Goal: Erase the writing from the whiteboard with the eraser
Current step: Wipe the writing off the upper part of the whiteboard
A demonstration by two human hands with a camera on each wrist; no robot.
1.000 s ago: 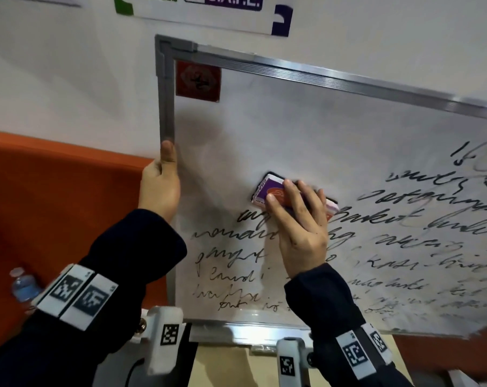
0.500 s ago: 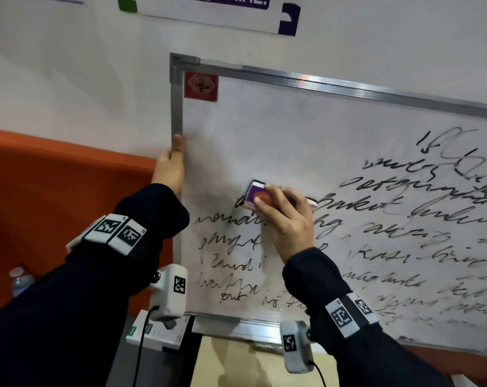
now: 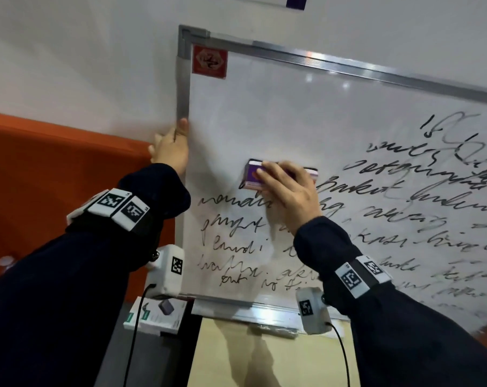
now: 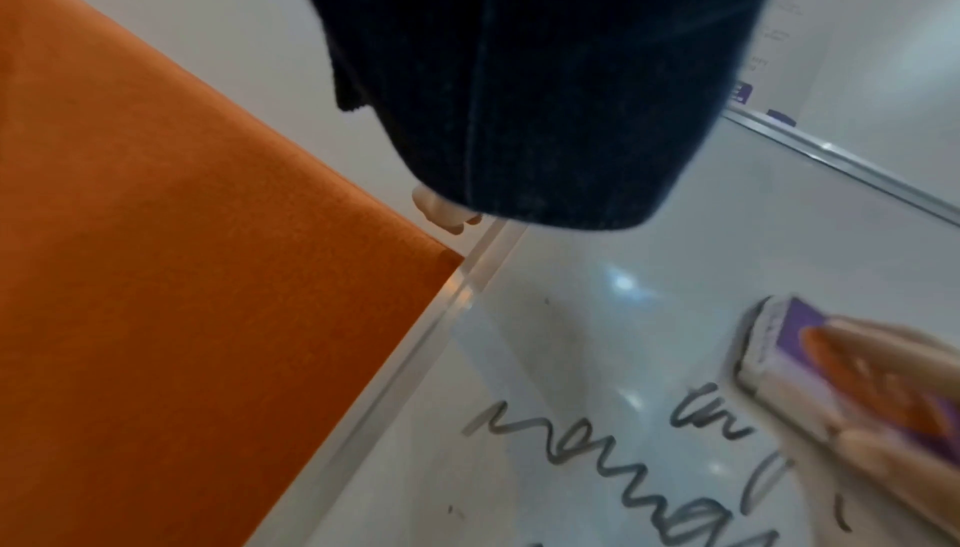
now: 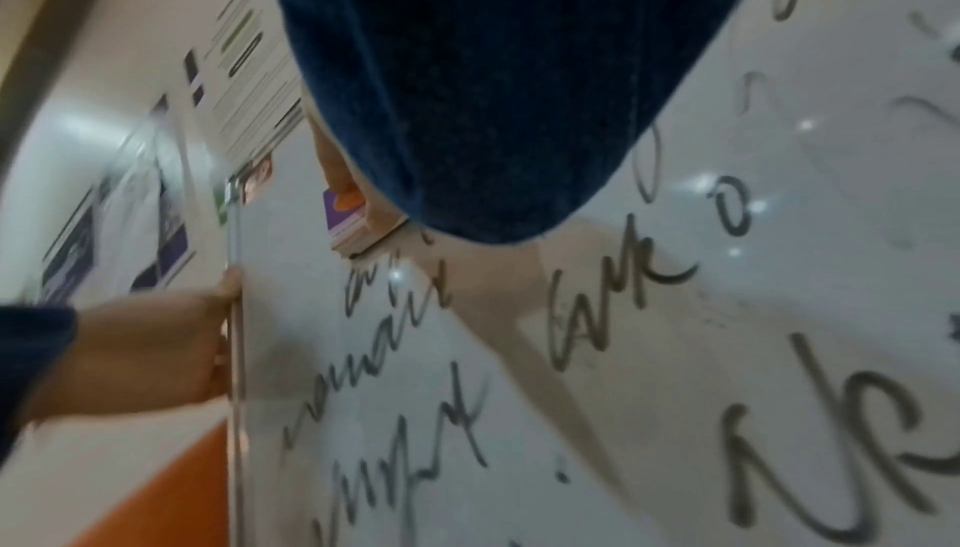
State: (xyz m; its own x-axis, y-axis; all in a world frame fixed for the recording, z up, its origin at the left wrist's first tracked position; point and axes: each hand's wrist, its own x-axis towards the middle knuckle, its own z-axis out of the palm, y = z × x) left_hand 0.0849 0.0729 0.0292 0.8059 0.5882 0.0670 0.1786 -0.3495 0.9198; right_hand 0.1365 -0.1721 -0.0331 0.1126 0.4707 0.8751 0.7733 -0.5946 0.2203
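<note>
— Most of the white, metal-framed whiteboard [image 3: 306, 129] was still covered, wasn't it?

— Yes. Its upper left part was wiped to a faint grey haze, while black cursive writing [image 3: 404, 196] ran across the right side and down the lower left. I judged the job well under half done, with the wiping stroke itself in hand.

— Where did the board stand?

— Against a pale wall, with an orange panel [image 3: 55, 169] to its left and a red square sticker [image 3: 209, 62] in its top left corner.

— And the hands?

— The left hand [image 3: 171, 149] gripped the board's left frame edge, thumb on the front, steadying it. The right hand [image 3: 291, 196] pressed down on the purple-and-white rectangular eraser [image 3: 254, 174], its fingers spread over the back and curled round it, so it was holding the eraser firmly.

— Where was that eraser exactly?

— Flat against the board, at the boundary between the cleaned area and the top line of remaining writing, left of centre.

— What did the next move call for?

— In my view, steady pressure and a sweep down and sideways through the lines beneath, with the left hand bracing the frame.

— How did the eraser look?

— A small block: purple top with an orange mark, pale layered sides, its face hidden against the board.
</note>
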